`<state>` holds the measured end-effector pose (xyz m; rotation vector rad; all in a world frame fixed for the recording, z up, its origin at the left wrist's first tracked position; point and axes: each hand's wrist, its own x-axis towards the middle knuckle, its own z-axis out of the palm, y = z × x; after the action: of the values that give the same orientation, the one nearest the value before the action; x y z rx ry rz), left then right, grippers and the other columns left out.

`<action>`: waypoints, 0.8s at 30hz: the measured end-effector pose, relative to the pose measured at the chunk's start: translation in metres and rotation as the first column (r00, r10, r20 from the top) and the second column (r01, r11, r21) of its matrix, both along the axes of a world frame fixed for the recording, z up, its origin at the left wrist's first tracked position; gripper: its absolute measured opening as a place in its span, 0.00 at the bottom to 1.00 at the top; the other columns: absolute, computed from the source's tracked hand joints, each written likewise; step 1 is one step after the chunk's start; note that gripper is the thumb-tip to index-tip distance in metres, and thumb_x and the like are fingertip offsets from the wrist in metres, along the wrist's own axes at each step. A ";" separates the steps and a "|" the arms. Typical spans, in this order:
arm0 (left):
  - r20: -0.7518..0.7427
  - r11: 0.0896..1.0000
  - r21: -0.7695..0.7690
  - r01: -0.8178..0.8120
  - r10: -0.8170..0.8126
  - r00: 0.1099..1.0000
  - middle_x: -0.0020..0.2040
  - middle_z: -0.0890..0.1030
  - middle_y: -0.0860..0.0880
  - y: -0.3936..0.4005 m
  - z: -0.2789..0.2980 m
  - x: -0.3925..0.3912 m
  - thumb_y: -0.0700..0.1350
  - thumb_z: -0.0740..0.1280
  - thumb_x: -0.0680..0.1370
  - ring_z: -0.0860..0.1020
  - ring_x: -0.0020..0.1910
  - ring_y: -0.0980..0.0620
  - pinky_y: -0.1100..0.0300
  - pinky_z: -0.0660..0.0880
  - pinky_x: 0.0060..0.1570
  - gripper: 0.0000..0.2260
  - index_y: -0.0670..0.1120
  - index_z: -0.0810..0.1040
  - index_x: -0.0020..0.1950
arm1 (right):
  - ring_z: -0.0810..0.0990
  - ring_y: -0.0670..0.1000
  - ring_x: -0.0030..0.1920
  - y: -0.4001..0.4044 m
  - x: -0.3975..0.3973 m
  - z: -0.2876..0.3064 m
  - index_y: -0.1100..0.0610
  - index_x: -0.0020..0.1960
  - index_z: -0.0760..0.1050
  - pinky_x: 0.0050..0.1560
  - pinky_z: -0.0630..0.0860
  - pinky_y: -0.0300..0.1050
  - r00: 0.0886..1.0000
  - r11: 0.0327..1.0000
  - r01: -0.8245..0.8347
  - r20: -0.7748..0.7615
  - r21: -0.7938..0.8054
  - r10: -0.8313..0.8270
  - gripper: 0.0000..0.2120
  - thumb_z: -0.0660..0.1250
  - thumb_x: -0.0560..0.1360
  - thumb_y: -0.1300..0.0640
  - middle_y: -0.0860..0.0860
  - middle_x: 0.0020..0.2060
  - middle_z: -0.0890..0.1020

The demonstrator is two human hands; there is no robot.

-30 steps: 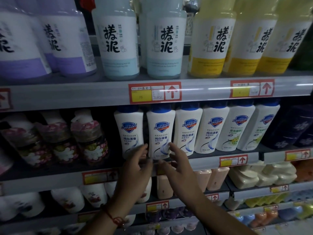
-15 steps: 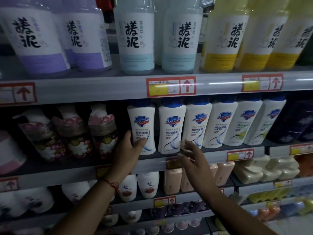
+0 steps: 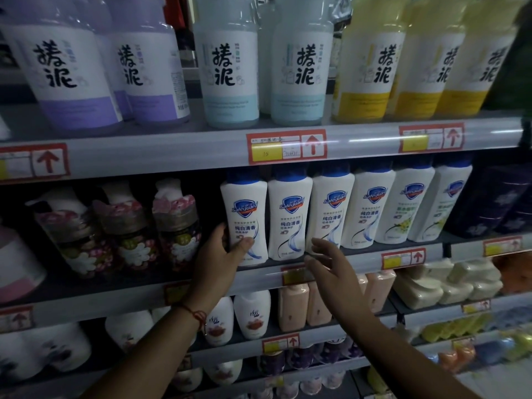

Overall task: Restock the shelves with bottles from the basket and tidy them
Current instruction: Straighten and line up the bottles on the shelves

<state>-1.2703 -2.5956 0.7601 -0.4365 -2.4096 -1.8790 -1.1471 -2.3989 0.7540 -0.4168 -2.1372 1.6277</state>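
Observation:
Several white Safeguard bottles with blue caps stand in a row on the second shelf (image 3: 357, 256). My left hand (image 3: 221, 254) grips the leftmost Safeguard bottle (image 3: 244, 214) low on its body, thumb across the front and fingers round its left side. My right hand (image 3: 331, 266) hovers open in front of the shelf edge, fingertips near the foot of the third Safeguard bottle (image 3: 331, 208), and holds nothing. The basket is out of view.
Large purple, blue (image 3: 230, 67) and yellow bottles fill the top shelf. Floral pump bottles (image 3: 175, 223) stand left of the Safeguard row, dark packs at its right. Lower shelves hold white, peach (image 3: 293, 309) and cream bottles. Red price tags line the shelf edges.
My left hand moved left from the second bottle and closed round the leftmost one. My right hand drew off the bottles and hangs open. The camera shifted left.

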 end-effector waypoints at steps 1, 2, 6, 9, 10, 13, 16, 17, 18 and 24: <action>-0.005 1.000 -0.001 -0.009 0.009 1.000 0.54 0.84 0.58 0.000 -0.001 0.000 0.50 0.74 0.76 0.83 0.52 0.60 0.58 0.81 0.50 0.16 0.57 0.76 0.62 | 0.77 0.34 0.58 0.000 0.000 0.000 0.50 0.71 0.73 0.45 0.74 0.25 1.000 1.000 -0.001 -0.002 0.000 0.001 0.18 0.67 0.82 0.56 0.38 0.59 0.78; -0.010 1.000 -0.001 -0.019 0.019 1.000 0.53 0.84 0.59 0.001 -0.001 0.000 0.50 0.75 0.76 0.83 0.51 0.61 0.58 0.81 0.50 0.15 0.57 0.76 0.61 | 0.77 0.34 0.58 0.000 -0.001 0.000 0.49 0.70 0.73 0.45 0.74 0.26 1.000 1.000 -0.002 -0.002 0.000 0.002 0.17 0.66 0.82 0.56 0.38 0.59 0.77; -0.013 0.999 0.006 -0.042 0.042 0.999 0.53 0.84 0.59 0.002 -0.004 0.000 0.50 0.75 0.76 0.83 0.50 0.62 0.60 0.80 0.47 0.16 0.57 0.76 0.61 | 0.78 0.35 0.57 0.005 -0.001 0.000 0.47 0.68 0.73 0.47 0.75 0.27 1.000 1.000 0.008 -0.005 0.004 -0.008 0.16 0.67 0.82 0.56 0.40 0.60 0.79; -0.017 0.999 0.004 -0.039 0.039 0.999 0.52 0.84 0.60 0.003 -0.006 0.000 0.49 0.75 0.76 0.83 0.49 0.63 0.63 0.79 0.46 0.15 0.57 0.77 0.61 | 0.77 0.34 0.57 0.011 0.001 0.000 0.49 0.70 0.73 0.46 0.74 0.24 1.000 1.000 0.011 0.015 0.007 -0.011 0.17 0.67 0.81 0.56 0.42 0.61 0.79; -0.014 0.999 0.008 -0.040 0.040 0.999 0.52 0.84 0.60 0.002 -0.007 0.000 0.49 0.75 0.76 0.83 0.50 0.62 0.63 0.79 0.46 0.15 0.55 0.77 0.62 | 0.77 0.34 0.57 0.013 0.001 0.000 0.49 0.70 0.73 0.45 0.73 0.23 1.000 1.000 0.004 0.025 0.006 -0.004 0.17 0.67 0.81 0.56 0.42 0.61 0.79; -0.002 0.999 0.013 -0.044 0.044 0.999 0.53 0.85 0.59 0.003 -0.010 -0.001 0.50 0.74 0.77 0.83 0.50 0.62 0.60 0.80 0.48 0.16 0.54 0.78 0.63 | 0.78 0.31 0.54 0.018 0.001 0.000 0.49 0.68 0.74 0.44 0.74 0.24 0.999 1.000 -0.011 0.054 0.006 0.010 0.16 0.67 0.81 0.56 0.43 0.59 0.80; -0.017 0.999 -0.019 -0.042 0.042 0.999 0.53 0.84 0.60 0.004 -0.009 0.002 0.51 0.72 0.78 0.82 0.50 0.65 0.63 0.78 0.47 0.14 0.57 0.77 0.63 | 0.80 0.36 0.50 0.025 -0.002 0.004 0.51 0.65 0.76 0.43 0.75 0.28 0.996 1.000 -0.017 0.085 -0.006 0.018 0.13 0.67 0.81 0.58 0.45 0.54 0.82; -0.023 0.999 -0.029 -0.046 0.045 0.999 0.53 0.83 0.60 0.005 -0.009 0.003 0.51 0.72 0.78 0.82 0.50 0.65 0.63 0.77 0.47 0.14 0.57 0.76 0.63 | 0.81 0.38 0.50 0.028 -0.002 0.005 0.52 0.64 0.77 0.42 0.75 0.29 0.995 1.000 -0.017 0.097 -0.008 0.018 0.12 0.67 0.81 0.57 0.45 0.53 0.83; -0.026 0.998 -0.032 -0.047 0.046 0.999 0.53 0.83 0.60 0.005 -0.008 0.005 0.51 0.71 0.79 0.82 0.50 0.64 0.63 0.77 0.47 0.13 0.57 0.76 0.63 | 0.81 0.39 0.50 0.030 -0.002 0.006 0.52 0.63 0.77 0.42 0.75 0.29 0.994 1.000 -0.016 0.104 -0.009 0.017 0.11 0.67 0.81 0.57 0.45 0.52 0.83; 0.049 0.996 -0.075 -0.053 0.057 0.997 0.52 0.85 0.62 0.001 -0.001 0.010 0.55 0.72 0.78 0.83 0.52 0.61 0.56 0.79 0.51 0.09 0.63 0.78 0.57 | 0.82 0.39 0.49 0.036 0.004 0.010 0.48 0.61 0.78 0.41 0.75 0.29 0.989 0.998 -0.049 0.137 -0.027 0.052 0.09 0.68 0.81 0.55 0.44 0.52 0.84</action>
<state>-1.2601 -2.5949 0.7586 -0.3260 -2.5035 -1.8058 -1.1435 -2.3625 0.7641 -0.4995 -2.2473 1.6990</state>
